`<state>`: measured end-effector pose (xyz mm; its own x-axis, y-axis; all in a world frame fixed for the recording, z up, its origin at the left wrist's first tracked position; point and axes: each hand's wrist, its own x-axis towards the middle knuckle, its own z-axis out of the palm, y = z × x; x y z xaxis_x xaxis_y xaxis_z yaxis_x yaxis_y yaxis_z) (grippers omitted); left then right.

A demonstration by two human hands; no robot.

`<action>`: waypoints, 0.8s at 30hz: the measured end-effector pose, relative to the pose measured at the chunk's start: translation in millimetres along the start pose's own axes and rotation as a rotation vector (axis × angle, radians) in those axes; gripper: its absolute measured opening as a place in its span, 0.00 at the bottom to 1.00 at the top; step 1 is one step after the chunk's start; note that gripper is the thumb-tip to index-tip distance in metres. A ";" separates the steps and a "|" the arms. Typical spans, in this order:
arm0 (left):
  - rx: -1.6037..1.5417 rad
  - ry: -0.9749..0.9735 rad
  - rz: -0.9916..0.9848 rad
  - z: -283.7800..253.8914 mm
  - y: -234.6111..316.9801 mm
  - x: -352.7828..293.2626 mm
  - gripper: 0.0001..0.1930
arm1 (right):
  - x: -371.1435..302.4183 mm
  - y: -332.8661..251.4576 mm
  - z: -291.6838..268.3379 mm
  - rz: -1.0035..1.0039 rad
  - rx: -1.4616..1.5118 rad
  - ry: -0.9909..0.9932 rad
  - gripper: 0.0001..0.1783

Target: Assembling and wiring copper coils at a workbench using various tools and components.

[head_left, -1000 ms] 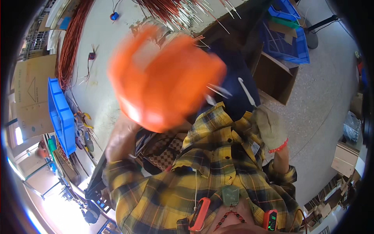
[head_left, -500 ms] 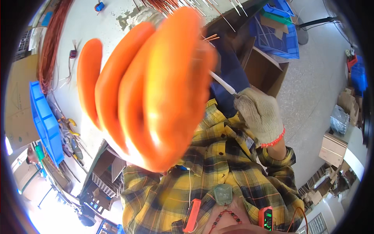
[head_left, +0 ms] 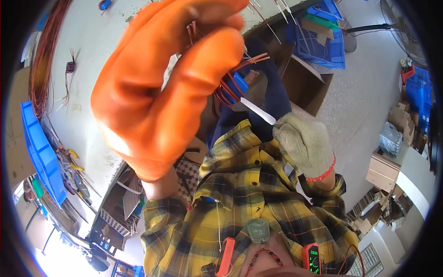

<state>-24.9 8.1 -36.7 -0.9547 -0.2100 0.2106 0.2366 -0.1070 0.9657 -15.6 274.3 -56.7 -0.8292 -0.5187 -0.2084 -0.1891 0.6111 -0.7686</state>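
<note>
My left hand (head_left: 157,87), in a thick orange rubber glove, is raised large in front of the table. Its fingers and thumb are closed around copper wires of a small wound coil (head_left: 233,90) with reddish-brown wire and a blue part. Bare copper ends stick out past the thumb. Much of the coil is hidden behind the glove. My right hand (head_left: 304,143), in a cream knitted glove, is closed on one end of a slim white stick-like tool (head_left: 258,111). The tool's other end meets the coil's wires.
On the pale table (head_left: 87,124) lie a bundle of long copper wire (head_left: 48,60), another small coil (head_left: 70,68), and several pliers (head_left: 74,159) beside a blue tray (head_left: 41,152). An open cardboard box (head_left: 307,85) and a blue crate (head_left: 323,48) stand on the floor to the right.
My left hand has turned and moved up, showing the thumb and the coil's wires that were mostly hidden. My right hand has shifted slightly down and left with the white tool.
</note>
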 end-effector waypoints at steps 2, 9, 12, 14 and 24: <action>0.050 -0.024 0.017 -1.2 2.0 0.7 0.16 | 2.9 -5.9 0.8 -0.008 -0.002 0.014 0.09; 0.342 -0.154 0.151 -5.7 19.8 14.5 0.15 | 13.0 -35.7 19.2 -0.214 -0.249 0.401 0.09; 0.506 -0.215 0.216 -7.6 28.9 21.3 0.15 | 17.7 -29.6 24.5 -0.213 -0.070 0.322 0.09; 0.612 -0.252 0.269 -3.0 34.7 28.6 0.14 | 12.2 -22.8 21.7 -0.019 0.028 0.199 0.09; 0.433 -0.347 -0.080 -25.6 22.2 37.8 0.19 | 12.5 -37.5 12.6 -0.015 0.028 0.145 0.12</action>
<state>-51.1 -27.0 -11.1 -0.9873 0.1228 0.1011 0.1354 0.3148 0.9395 -12.3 237.3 -38.1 -0.8942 -0.4344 -0.1083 -0.1891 0.5858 -0.7881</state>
